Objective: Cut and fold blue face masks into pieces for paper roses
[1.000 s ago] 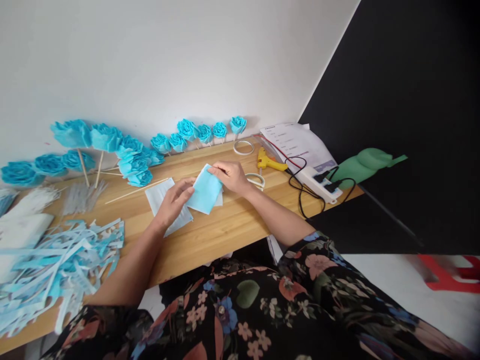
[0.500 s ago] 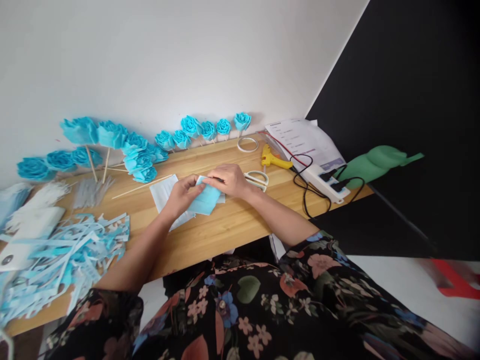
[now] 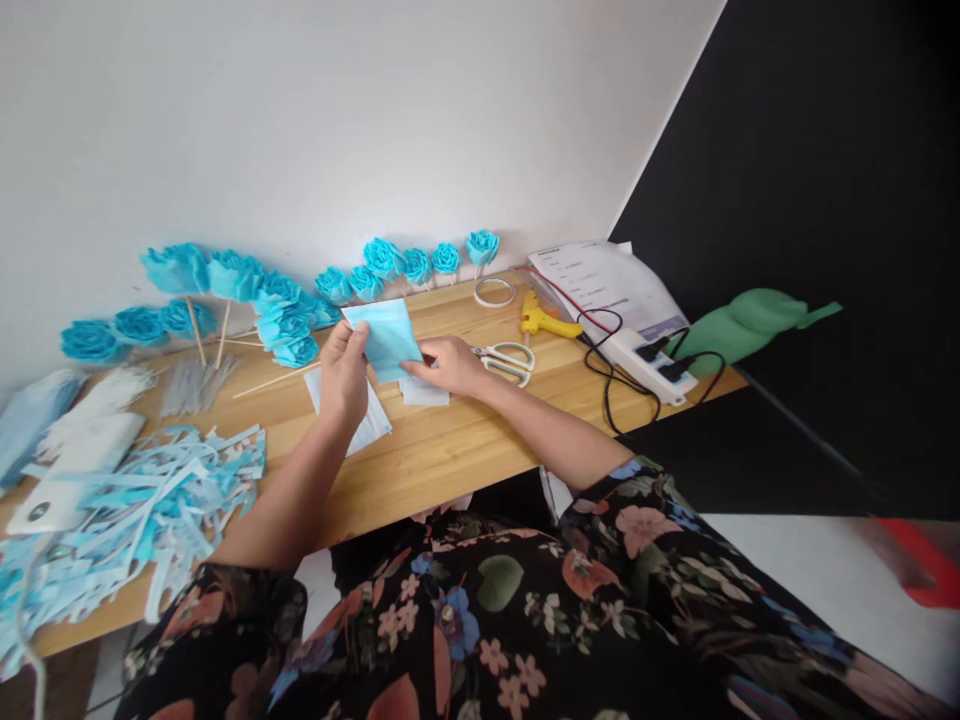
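Observation:
A light blue square of mask fabric [image 3: 390,342] is held up above the table between both hands. My left hand [image 3: 346,372] pinches its left edge, thumb in front. My right hand [image 3: 448,366] grips its lower right corner. Below the left hand lies a pale sheet of similar fabric [image 3: 367,432], partly covered. A smaller white piece [image 3: 424,392] rests under the right hand. Scissors with white handles [image 3: 517,358] lie just beyond the right wrist, their blades partly hidden by the hand.
Blue fabric flowers on sticks [image 3: 281,325] line the wall. Cut strips [image 3: 187,490] and a white power bank [image 3: 75,490] lie at left. A yellow glue gun [image 3: 546,318], a roll of tape [image 3: 493,291], a power strip [image 3: 651,366] and papers [image 3: 600,280] are at right.
The blue square has been raised and turned to face me, its folded look now spread flatter. My left hand has turned upright, and my right hand has shifted down to the lower corner.

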